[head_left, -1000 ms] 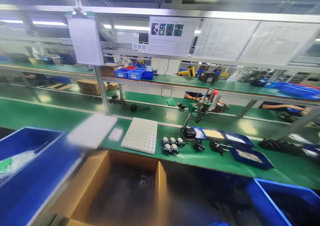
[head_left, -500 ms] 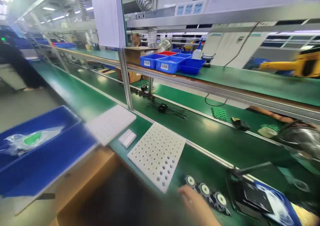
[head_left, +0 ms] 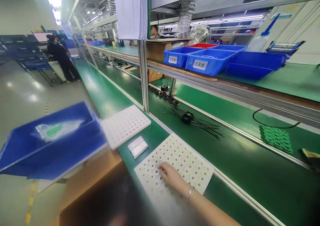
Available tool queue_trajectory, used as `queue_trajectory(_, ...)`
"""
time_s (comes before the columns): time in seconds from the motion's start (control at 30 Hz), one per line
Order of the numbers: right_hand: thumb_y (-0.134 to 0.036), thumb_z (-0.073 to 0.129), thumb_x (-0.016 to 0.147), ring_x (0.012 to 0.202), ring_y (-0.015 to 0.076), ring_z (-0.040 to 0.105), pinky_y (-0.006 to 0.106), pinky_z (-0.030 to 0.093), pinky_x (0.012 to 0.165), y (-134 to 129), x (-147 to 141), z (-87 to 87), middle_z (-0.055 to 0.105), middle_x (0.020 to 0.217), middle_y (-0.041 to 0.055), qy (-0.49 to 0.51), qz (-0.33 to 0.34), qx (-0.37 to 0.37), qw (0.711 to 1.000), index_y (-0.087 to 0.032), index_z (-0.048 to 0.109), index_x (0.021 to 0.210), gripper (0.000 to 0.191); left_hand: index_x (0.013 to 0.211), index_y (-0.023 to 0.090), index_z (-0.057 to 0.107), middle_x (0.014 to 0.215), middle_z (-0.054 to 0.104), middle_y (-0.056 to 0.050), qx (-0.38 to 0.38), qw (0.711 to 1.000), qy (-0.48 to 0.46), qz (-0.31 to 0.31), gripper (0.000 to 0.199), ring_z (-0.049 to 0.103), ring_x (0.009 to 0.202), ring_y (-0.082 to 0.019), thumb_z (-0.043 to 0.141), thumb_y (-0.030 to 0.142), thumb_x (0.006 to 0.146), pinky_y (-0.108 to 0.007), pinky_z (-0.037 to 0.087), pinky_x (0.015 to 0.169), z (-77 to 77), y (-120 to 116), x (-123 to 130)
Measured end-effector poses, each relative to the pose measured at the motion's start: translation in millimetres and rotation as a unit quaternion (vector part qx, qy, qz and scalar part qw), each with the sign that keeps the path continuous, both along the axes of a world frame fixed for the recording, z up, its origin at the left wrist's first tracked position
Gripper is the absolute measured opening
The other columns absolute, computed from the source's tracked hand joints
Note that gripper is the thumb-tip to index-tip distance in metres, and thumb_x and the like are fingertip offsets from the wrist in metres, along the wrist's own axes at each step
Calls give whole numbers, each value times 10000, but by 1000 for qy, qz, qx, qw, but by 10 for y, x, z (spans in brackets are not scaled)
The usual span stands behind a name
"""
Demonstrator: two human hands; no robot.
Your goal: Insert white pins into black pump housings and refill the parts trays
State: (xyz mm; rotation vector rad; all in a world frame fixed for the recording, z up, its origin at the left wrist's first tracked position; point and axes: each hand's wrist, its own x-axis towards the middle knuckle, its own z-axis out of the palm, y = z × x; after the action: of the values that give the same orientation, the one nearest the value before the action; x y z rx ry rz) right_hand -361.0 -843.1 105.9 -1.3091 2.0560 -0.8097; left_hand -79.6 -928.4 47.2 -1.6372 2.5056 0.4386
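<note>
My right hand [head_left: 171,175], with a bracelet at the wrist, reaches over a white perforated tray [head_left: 186,149] on the green bench. Its thumb and fingertips are pinched together at one of the small round white pieces [head_left: 156,170] seated in the tray; whatever lies between them is too small to make out. A blurred skin-coloured patch at the bottom edge seems to be my left hand [head_left: 118,220], its fingers smeared. Two small white blocks [head_left: 138,147] lie beside the tray, and a second white perforated tray [head_left: 127,124] is farther back.
A blue bin [head_left: 75,149] holding a plastic bag [head_left: 53,131] stands left, above a cardboard box [head_left: 92,182]. Black wires [head_left: 205,123] and green parts [head_left: 276,138] lie beyond the rail. Blue boxes [head_left: 211,63] sit on the shelf. A person [head_left: 60,54] stands far left.
The view has turned left. My right hand has gone from beside three round parts to the perforated tray. Those parts are out of view, and a blurred patch has appeared at the bottom edge.
</note>
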Motion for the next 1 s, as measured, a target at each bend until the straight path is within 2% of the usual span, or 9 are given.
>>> queue_trajectory(0.13,-84,469,832,901,193,611,334,476,874,-584,-423,68,653,1025,91,-5,-22,-27,999,-162,644,980,243,1420,187,363,1496,370,-148,-57,985,159,-39,535,438,1325,-300,526,366,942,-527,423,1060,-189,-815,-758)
queue_trajectory(0.2,-103,495,831,907,187,608,338,480,884,-943,-733,161,655,1012,78,-8,-46,-44,998,-166,641,986,221,1482,110,181,1559,222,-206,-70,971,221,-50,679,315,1422,-285,481,403,948,-450,383,1119,-309,-1137,-1148)
queue_trajectory(0.27,-140,527,832,894,182,612,341,496,869,-1343,-1076,288,656,988,71,-18,-80,-58,995,-158,631,998,196,1485,117,141,1569,184,-202,-77,960,264,-56,738,287,1439,-286,486,458,928,-433,370,1132,-428,-1354,-1430)
queue_trajectory(0.33,-198,532,852,806,172,622,329,534,764,-1775,-1427,446,655,967,89,-39,-122,-69,989,-130,605,1062,233,1471,159,185,1545,243,-182,-80,953,288,-52,750,322,1415,-317,523,499,894,-484,360,1128,-532,-1472,-1575)
queue_trajectory(0.47,-330,474,915,907,187,638,311,558,720,-2677,-2085,858,602,1191,167,-83,-196,-133,968,-108,469,1296,441,1435,173,270,1465,376,-185,-92,948,304,-39,783,413,1339,-353,602,532,824,-525,381,1090,-649,-1534,-1601)
queue_trajectory(0.6,-534,382,951,1176,241,545,402,522,905,-3514,-2580,1333,435,1440,164,-99,-222,-231,942,-155,318,1446,627,1428,198,291,1478,381,-167,-109,947,300,-45,767,419,1343,-337,608,531,814,-490,387,1094,-672,-1542,-1584)
queue_trajectory(0.7,-544,254,996,1333,232,405,428,405,1054,-4012,-2774,1594,349,1501,134,-93,-212,-306,923,-143,273,1466,618,1432,253,277,1508,370,-135,-94,956,273,-47,806,396,1374,-315,670,488,768,-468,389,1101,-715,-1583,-1604)
queue_trajectory(0.83,-432,210,1042,1306,229,432,455,306,1114,-4391,-2863,1703,511,1297,129,-65,-194,-380,902,-82,449,1270,481,1411,292,312,1508,392,-118,-69,970,232,-28,819,435,1350,-326,710,478,719,-496,418,1075,-829,-1666,-1624)
queue_trajectory(1.0,-406,278,1042,1199,265,514,515,286,1100,-4366,-2920,1558,552,1025,77,41,-206,-399,892,-167,486,1003,319,1400,441,333,1442,484,10,-63,972,225,-8,790,463,1323,-356,697,464,699,-533,457,1044,-881,-1718,-1614)
